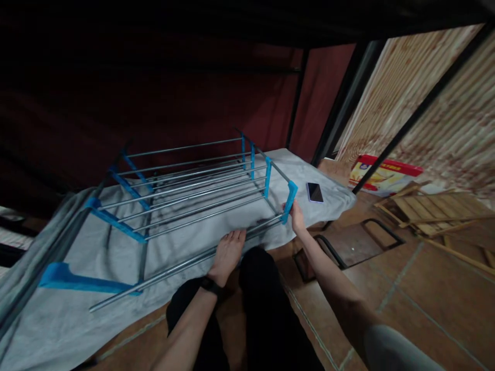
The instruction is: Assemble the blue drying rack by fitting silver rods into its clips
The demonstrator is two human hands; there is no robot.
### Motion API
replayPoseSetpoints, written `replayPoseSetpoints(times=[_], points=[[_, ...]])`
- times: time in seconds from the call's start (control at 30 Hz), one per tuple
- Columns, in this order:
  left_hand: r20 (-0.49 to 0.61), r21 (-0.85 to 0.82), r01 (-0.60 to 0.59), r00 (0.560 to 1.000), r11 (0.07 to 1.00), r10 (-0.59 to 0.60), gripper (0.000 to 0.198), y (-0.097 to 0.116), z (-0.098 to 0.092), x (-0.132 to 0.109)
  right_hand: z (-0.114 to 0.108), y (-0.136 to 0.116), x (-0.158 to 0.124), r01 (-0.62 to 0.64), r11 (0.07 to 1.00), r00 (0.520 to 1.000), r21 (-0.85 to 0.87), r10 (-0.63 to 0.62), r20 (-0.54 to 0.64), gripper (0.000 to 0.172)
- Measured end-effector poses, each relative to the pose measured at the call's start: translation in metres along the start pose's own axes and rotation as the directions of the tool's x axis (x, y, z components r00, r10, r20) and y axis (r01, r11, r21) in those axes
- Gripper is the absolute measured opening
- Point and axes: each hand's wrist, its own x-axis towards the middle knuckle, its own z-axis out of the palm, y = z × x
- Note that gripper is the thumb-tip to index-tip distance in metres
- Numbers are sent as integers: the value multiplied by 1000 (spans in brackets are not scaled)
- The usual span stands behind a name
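Note:
A partly assembled rack of metal tubes (189,197) and blue plastic brackets lies on a grey cloth (116,257). Along its near side runs a long metal tube (170,273), whose left end sticks out past a blue bracket (88,283). My left hand (229,250), with a dark band at the wrist, is closed over this tube near its middle; the fingertips are partly hidden. At the tube's right end my right hand (297,219) grips the near right blue bracket (290,201) from its outer side, with some fingers hidden behind it.
A phone (315,192) lies on the cloth right of the rack. Beyond the cloth's edge are a red and yellow box (382,175), a folded wooden chair (444,214) and a dark metal-framed stool (356,245) on the tiled floor. Dark frame posts (297,98) and an overhead bar surround the surface.

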Motion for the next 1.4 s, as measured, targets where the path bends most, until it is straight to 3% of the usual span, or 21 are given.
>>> replayPoseSetpoints(times=[0.1, 0.27, 0.63, 0.9, 1.0, 1.03, 1.13, 1.17, 1.23, 1.3, 1.33, 1.37, 1.4], points=[[20, 12, 10, 1000, 1000, -10, 37, -1, 0, 7, 13, 11, 3, -36, 999, 999, 7, 36, 16, 59], [75, -28, 45, 996, 999, -43, 37, -2, -1, 12, 11, 20, 0, -47, 999, 999, 11, 47, 2, 54], [213, -177, 150, 971, 973, -111, 38, -11, 2, 24, 15, 12, -3, -41, 999, 998, 26, 40, 48, 54], [160, -183, 136, 981, 974, -107, 36, -6, 0, 21, 17, 7, -3, -62, 998, 997, 19, 61, 41, 47], [116, -170, 117, 988, 978, -98, 30, 3, -1, 13, 12, -1, -12, -14, 996, 994, -90, 4, -105, 41], [102, -163, 108, 991, 981, -92, 29, 5, -1, 10, 11, -5, -17, 53, 988, 969, -148, -86, -233, 36], [72, -124, 107, 993, 986, -98, 36, 4, -3, 4, 12, -16, -40, 129, 976, 920, -176, -184, -345, 23], [65, -110, 113, 992, 988, -106, 38, 3, -4, 2, 15, -21, -51, 205, 955, 884, -213, -274, -378, 22], [51, -89, 117, 992, 989, -113, 39, 0, -5, -3, 32, -34, -77, 320, 918, 885, -234, -378, -273, 21], [37, -76, 111, 993, 991, -109, 40, 2, -7, -7, 60, -53, -106, 416, 887, 908, -200, -419, 28, 20], [22, -78, 119, 993, 990, -117, 39, 4, -6, -8, 79, -63, -120, 460, 871, 879, -174, -419, 227, 19], [3, -88, 138, 990, 987, -138, 35, 6, -6, -9, 100, -73, -134, 506, 849, 809, -152, -406, 425, 20], [-14, -101, 165, 986, 981, -167, 32, 9, -4, -9, 122, -81, -147, 555, 822, 697, -129, -375, 611, 21]])
